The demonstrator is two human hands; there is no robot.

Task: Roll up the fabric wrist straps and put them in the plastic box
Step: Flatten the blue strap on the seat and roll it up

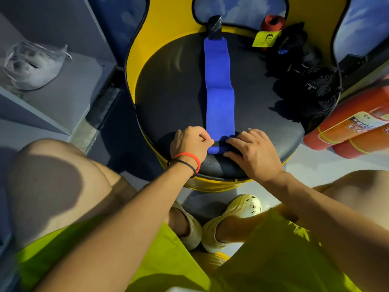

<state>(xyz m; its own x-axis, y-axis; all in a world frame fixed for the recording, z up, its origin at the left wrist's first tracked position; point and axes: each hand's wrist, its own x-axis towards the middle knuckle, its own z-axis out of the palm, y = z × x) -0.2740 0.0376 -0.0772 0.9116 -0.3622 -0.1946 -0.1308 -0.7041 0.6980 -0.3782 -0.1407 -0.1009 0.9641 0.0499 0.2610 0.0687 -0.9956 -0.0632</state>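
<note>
Blue strap [219, 91], yellow face tag [266, 39], extinguisher label [362, 121] illegible

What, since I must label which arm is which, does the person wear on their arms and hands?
Both forearms are bare: no sleeves, no gloves. The left hand has two thin bands at its wrist, an orange-red band and a black band. The right hand wears nothing that shows: no band, watch or ring.
</note>
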